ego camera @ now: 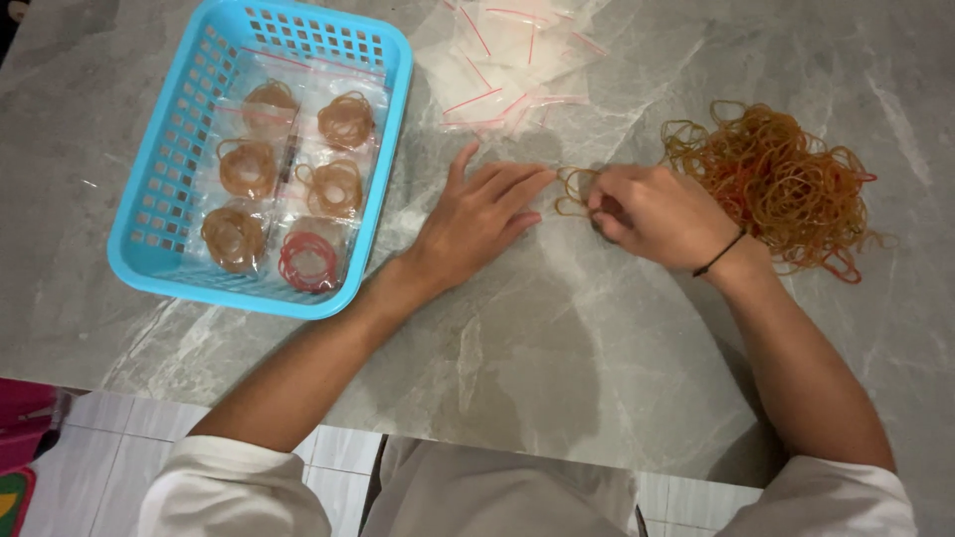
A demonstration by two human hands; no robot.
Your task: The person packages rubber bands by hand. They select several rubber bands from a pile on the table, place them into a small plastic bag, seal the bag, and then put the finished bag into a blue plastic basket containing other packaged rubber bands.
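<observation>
My right hand (652, 212) rests on the grey marble table (557, 338), its fingers pinched on a few tan rubber bands (573, 189) at its left side. Just right of it lies a big loose heap of tan and red rubber bands (781, 184). My left hand (477, 219) lies flat on the table with fingers spread, holding nothing, its fingertips almost touching the small bunch of bands. A thin black band circles my right wrist.
A blue plastic basket (164, 239) at the left holds several small clear bags of bundled rubber bands (288, 179). A pile of empty clear zip bags with red strips (507, 60) lies at the table's far side. The table edge runs near my lap.
</observation>
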